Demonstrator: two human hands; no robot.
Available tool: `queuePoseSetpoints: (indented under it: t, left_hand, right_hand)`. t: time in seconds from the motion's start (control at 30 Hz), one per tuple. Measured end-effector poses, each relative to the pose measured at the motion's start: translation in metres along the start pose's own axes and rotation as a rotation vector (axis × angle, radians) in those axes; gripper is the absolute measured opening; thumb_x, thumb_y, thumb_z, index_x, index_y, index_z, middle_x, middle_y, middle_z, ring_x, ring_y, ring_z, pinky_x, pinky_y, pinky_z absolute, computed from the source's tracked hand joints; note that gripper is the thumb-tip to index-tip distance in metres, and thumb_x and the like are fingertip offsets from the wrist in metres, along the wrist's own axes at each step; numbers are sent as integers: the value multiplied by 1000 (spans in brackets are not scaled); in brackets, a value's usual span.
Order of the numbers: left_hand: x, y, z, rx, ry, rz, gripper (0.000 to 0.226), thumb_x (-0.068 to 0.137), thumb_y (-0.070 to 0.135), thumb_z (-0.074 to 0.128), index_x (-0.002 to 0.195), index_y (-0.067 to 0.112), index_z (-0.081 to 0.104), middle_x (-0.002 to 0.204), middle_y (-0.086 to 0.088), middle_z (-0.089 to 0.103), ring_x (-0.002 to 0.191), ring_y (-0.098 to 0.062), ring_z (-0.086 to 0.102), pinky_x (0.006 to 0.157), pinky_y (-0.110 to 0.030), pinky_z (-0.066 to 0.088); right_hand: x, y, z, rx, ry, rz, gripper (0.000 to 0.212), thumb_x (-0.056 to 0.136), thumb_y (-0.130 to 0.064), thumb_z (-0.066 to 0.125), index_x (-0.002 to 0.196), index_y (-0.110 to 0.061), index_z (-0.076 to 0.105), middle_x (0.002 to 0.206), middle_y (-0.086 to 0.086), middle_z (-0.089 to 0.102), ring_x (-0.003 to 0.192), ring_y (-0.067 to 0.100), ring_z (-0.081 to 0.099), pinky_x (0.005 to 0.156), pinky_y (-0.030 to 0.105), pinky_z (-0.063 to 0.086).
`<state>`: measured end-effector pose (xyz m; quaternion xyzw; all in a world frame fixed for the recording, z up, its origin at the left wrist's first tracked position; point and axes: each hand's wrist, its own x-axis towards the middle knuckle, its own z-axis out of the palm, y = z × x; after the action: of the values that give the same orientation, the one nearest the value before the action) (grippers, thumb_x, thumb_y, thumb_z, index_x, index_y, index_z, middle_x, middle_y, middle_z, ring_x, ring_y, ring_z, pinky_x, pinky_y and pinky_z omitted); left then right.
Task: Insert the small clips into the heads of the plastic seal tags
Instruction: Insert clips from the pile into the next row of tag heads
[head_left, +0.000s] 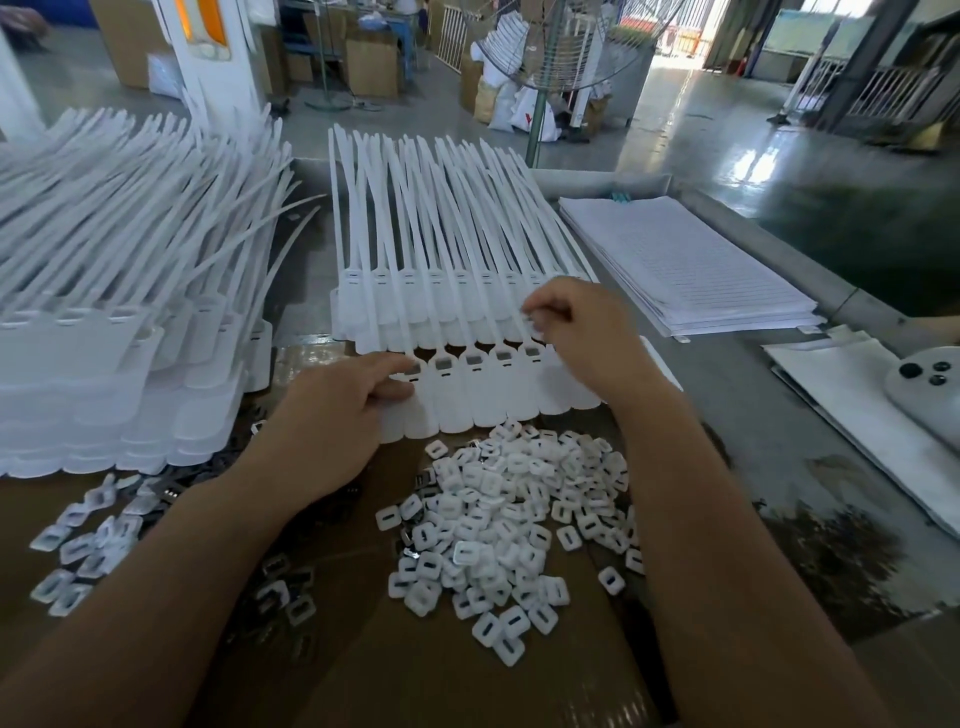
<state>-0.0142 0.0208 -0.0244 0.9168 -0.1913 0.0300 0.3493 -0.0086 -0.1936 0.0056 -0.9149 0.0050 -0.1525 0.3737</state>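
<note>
A connected row of white plastic seal tags (483, 400) lies on top of a stack in front of me, long tails pointing away. Several of its heads show dark square clips (445, 364) set in them. My left hand (332, 415) grips the left end of the row, thumb and fingers by the leftmost head. My right hand (582, 332) hovers over the right end of the row, pinching a small object at its fingertips; it is too blurred to name surely, likely a clip. A heap of small white square clips (509, 519) lies on the cardboard just below the tags.
A tall stack of more seal tags (104, 312) fills the left side. Loose clips (88, 545) are scattered at lower left on the cardboard sheet (363, 649). A pile of white lined sheets (685, 265) lies at right, and a grey device (924, 384) at the far right edge.
</note>
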Motion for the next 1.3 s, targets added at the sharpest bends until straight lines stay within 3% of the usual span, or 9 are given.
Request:
queuePoseSetpoints:
  t: [0.1,0.23,0.33,0.4,0.53,0.9,1.07,1.17,1.3]
  left_hand:
    - [0,-2,-1,9,0,3,62,79,-14,37,126,25,52,116,6,63,116,-4,43,71,11,23]
    - [0,-4,0,-12,-8,8,63,80,-12,37,126,29,52,117,9,62,122,-9,45,82,-6,31]
    - [0,-4,0,-8,0,19,63,80,-11,37,126,29,51,117,10,62,123,-8,43,89,-11,29]
    - [0,-4,0,-1,7,28,62,81,-11,38,126,29,51,117,9,62,123,-8,43,91,-12,30]
    - [1,-4,0,15,7,29,61,81,-10,38,127,28,51,117,10,62,123,-9,44,90,-14,32]
    - [0,-1,-1,14,-17,20,63,80,-11,39,129,28,48,118,10,62,121,-9,45,85,-13,34]
    - [0,-2,-1,20,-19,20,64,80,-11,39,129,28,49,118,10,62,122,-9,44,90,-14,32]
    - [1,-5,0,10,-12,19,61,81,-11,38,127,28,51,117,10,62,121,-8,46,88,-12,33]
    - [4,-7,1,3,-9,11,59,82,-9,38,123,29,53,113,11,63,113,-5,48,76,-5,32]
  right_hand:
    - [4,20,-15,-14,109,139,14,87,-8,56,81,-20,59,79,-8,62,72,6,56,76,23,45]
    - [6,35,-23,-120,75,292,18,89,-8,54,80,-22,63,72,-13,56,62,-4,51,57,14,34]
    - [8,38,-22,-155,44,366,18,88,-6,53,88,-15,69,83,-4,57,78,9,50,69,21,35]
    - [8,37,-22,-157,21,397,19,87,-5,53,81,-16,67,82,-3,57,83,12,49,72,24,35]
    - [7,37,-22,-152,-5,408,23,85,-4,55,69,-19,64,79,-2,58,81,13,52,69,24,36]
    - [8,40,-19,-74,99,447,19,77,-10,72,68,-24,62,82,-2,59,84,11,52,75,24,39]
    - [6,38,-20,-59,135,407,15,78,-10,69,76,-23,63,82,-5,59,81,10,54,72,23,40]
    - [4,23,-19,-55,135,241,16,80,-10,67,77,-26,63,72,-14,57,71,2,56,67,16,43]
    - [-5,-11,-5,62,-150,19,22,78,-8,70,73,-28,63,71,-17,61,60,-11,56,59,1,41]
